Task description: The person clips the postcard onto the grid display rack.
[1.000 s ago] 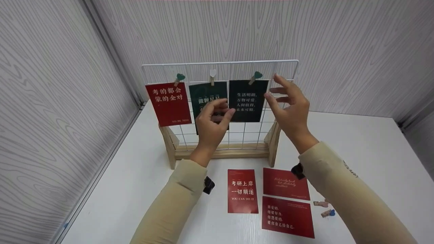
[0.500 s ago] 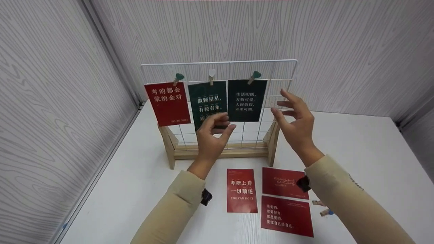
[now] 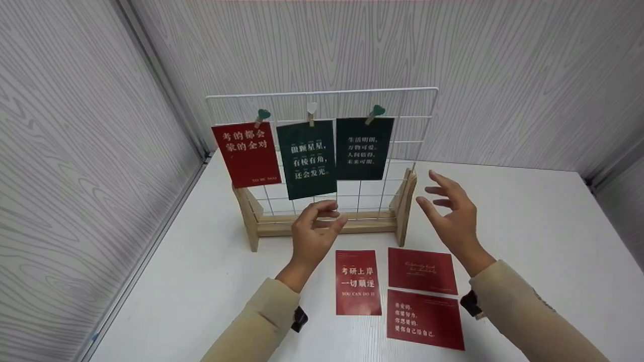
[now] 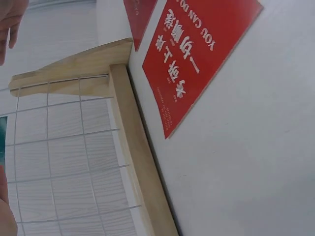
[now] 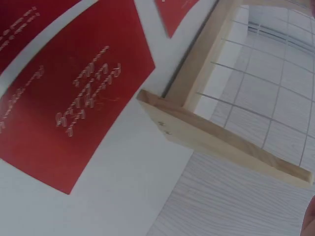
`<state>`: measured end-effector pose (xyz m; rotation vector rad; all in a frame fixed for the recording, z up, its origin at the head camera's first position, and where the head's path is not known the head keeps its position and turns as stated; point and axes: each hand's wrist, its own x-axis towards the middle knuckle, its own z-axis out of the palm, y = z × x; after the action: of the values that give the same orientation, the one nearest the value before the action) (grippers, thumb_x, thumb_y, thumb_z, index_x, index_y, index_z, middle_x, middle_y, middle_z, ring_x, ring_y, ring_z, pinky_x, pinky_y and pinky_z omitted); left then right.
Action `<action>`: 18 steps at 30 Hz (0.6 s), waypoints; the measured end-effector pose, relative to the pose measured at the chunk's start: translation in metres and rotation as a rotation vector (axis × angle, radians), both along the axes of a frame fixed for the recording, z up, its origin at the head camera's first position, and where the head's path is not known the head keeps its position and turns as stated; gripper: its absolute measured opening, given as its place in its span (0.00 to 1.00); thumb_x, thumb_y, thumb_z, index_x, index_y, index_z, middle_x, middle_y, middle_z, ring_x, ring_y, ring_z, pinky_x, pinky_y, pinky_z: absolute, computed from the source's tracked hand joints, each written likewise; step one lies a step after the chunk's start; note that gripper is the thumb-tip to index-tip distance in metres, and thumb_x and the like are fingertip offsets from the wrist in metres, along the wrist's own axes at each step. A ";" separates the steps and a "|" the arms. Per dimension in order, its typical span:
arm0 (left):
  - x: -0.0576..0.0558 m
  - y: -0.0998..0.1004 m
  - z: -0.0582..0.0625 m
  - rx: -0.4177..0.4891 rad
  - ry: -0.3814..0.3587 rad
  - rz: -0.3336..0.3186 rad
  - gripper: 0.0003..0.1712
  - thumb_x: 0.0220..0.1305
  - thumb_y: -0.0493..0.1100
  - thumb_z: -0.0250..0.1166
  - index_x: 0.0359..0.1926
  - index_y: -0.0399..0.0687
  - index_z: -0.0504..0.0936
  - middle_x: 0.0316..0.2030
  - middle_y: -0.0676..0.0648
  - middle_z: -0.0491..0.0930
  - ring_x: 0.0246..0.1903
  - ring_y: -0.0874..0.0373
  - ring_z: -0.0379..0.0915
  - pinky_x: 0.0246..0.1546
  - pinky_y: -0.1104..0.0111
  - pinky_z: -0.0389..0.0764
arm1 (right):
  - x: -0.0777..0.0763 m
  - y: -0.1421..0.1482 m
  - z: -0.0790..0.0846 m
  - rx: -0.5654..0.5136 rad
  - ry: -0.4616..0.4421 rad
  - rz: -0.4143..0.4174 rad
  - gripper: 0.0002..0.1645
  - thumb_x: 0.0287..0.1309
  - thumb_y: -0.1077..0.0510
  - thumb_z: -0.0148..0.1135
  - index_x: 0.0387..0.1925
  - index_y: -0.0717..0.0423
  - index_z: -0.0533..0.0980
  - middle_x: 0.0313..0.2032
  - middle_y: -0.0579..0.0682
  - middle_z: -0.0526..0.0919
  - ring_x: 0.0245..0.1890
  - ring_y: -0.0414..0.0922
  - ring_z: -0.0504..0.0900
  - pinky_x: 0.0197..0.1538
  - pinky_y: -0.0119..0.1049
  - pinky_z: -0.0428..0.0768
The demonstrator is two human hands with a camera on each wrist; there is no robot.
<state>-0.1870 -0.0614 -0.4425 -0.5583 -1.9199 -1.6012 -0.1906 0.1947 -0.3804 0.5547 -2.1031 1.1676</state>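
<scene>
My left hand (image 3: 314, 234) hovers in front of the stand's lower bar, fingers loosely bent and holding nothing. To the right of the stand my right hand (image 3: 453, 216) is in the air, thumb and fingers apart. A white wire grid (image 3: 359, 201) in a wooden stand (image 3: 282, 229) carries three cards. Hanging from it are a red card (image 3: 251, 163), a green card (image 3: 309, 186) and a dark green card (image 3: 365, 168). Each has a heart-topped clothespin at its top: a green clothespin (image 3: 263, 115), a white clothespin (image 3: 312, 109) and another green clothespin (image 3: 377, 111).
Three red cards lie on the white table (image 3: 166, 301) before the stand: an upright card (image 3: 358, 306), a card with script lettering (image 3: 422, 281) and a lower card (image 3: 427, 342). Wood-grain panels (image 3: 322, 45) stand behind and at the sides.
Both hands have drawn down and away from the hanging cards, the right one also moving rightward. The green card is now fully visible. The right sleeve now covers the loose clothespins on the table.
</scene>
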 end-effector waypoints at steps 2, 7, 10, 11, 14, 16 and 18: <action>0.003 0.000 -0.007 -0.008 -0.027 -0.003 0.19 0.56 0.37 0.71 0.49 0.39 0.78 0.42 0.44 0.80 0.40 0.52 0.80 0.38 0.66 0.82 | 0.002 0.008 -0.009 0.012 -0.014 -0.004 0.31 0.49 0.74 0.68 0.57 0.70 0.71 0.52 0.64 0.77 0.43 0.58 0.80 0.44 0.23 0.76; 0.008 0.000 -0.026 -0.047 -0.070 0.002 0.21 0.56 0.39 0.71 0.50 0.42 0.78 0.43 0.46 0.80 0.41 0.52 0.80 0.40 0.65 0.82 | 0.001 0.031 -0.042 0.039 -0.066 -0.017 0.33 0.48 0.72 0.69 0.59 0.64 0.72 0.54 0.60 0.77 0.44 0.55 0.81 0.43 0.28 0.78; 0.011 0.001 -0.035 -0.071 -0.115 -0.005 0.22 0.57 0.42 0.70 0.53 0.44 0.78 0.45 0.47 0.80 0.43 0.51 0.79 0.41 0.61 0.81 | -0.002 0.046 -0.064 0.054 -0.102 -0.030 0.35 0.49 0.68 0.71 0.61 0.57 0.72 0.55 0.54 0.77 0.45 0.50 0.81 0.43 0.31 0.79; 0.013 0.001 -0.038 -0.074 -0.136 -0.012 0.23 0.57 0.43 0.70 0.53 0.44 0.77 0.46 0.48 0.80 0.44 0.51 0.78 0.42 0.59 0.81 | -0.002 0.049 -0.068 0.058 -0.114 -0.032 0.35 0.49 0.68 0.71 0.61 0.55 0.72 0.56 0.53 0.77 0.46 0.49 0.81 0.44 0.30 0.78; 0.015 0.002 -0.044 -0.101 -0.208 -0.027 0.25 0.57 0.44 0.71 0.55 0.44 0.76 0.48 0.49 0.78 0.47 0.51 0.77 0.45 0.56 0.80 | 0.001 0.058 -0.078 0.067 -0.148 -0.032 0.36 0.50 0.65 0.71 0.62 0.51 0.72 0.56 0.51 0.77 0.46 0.48 0.81 0.44 0.28 0.77; 0.016 0.002 -0.048 -0.123 -0.250 -0.034 0.27 0.56 0.46 0.71 0.56 0.44 0.75 0.49 0.50 0.78 0.48 0.54 0.76 0.47 0.54 0.78 | 0.003 0.063 -0.083 0.075 -0.176 -0.038 0.37 0.50 0.64 0.72 0.62 0.49 0.72 0.57 0.50 0.76 0.46 0.48 0.81 0.44 0.25 0.77; 0.017 0.002 -0.052 -0.145 -0.278 -0.040 0.29 0.56 0.47 0.71 0.57 0.44 0.75 0.50 0.48 0.77 0.49 0.55 0.75 0.48 0.52 0.77 | 0.006 0.067 -0.087 0.084 -0.216 -0.046 0.37 0.50 0.63 0.72 0.63 0.47 0.71 0.57 0.49 0.76 0.47 0.48 0.80 0.44 0.24 0.76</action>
<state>-0.1701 -0.0594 -0.4944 -0.4527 -2.2558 -1.6447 -0.1847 0.2621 -0.4675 0.4318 -2.3445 1.1611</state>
